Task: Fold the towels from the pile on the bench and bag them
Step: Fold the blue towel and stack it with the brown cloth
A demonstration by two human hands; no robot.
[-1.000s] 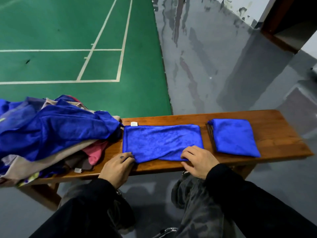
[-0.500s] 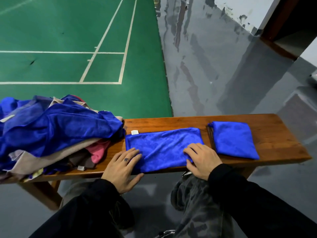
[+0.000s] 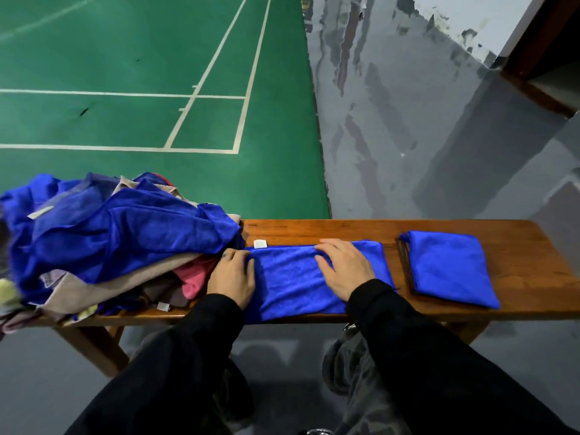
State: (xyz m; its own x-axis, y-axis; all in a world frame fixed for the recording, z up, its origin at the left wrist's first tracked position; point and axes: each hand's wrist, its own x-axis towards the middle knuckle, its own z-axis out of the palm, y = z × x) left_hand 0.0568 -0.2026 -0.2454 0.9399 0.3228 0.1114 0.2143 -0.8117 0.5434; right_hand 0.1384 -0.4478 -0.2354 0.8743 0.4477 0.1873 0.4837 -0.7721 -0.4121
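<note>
On the table (image 3: 518,296), both hands, left (image 3: 232,276) and right (image 3: 343,266), press flat on the blue towel (image 3: 295,284); its white tag (image 3: 260,243) by the pile (image 3: 110,243) is unreadable.

Both hands are lying flat on a blue towel (image 3: 295,281) spread along the wooden bench (image 3: 518,277). Left hand (image 3: 233,277) is resting on the towel's left end, right hand (image 3: 343,266) pressing near its middle, fingers fairly straight. A white tag (image 3: 260,243) is sticking out at the towel's far left corner. The loose pile (image 3: 103,240) is sitting just left of it, mostly blue, some beige and pink. A folded blue towel (image 3: 448,268) is lying apart at the right, possibly on top of something dark; hard to tell. Green court floor (image 3: 141,89) is showing beyond.
</note>
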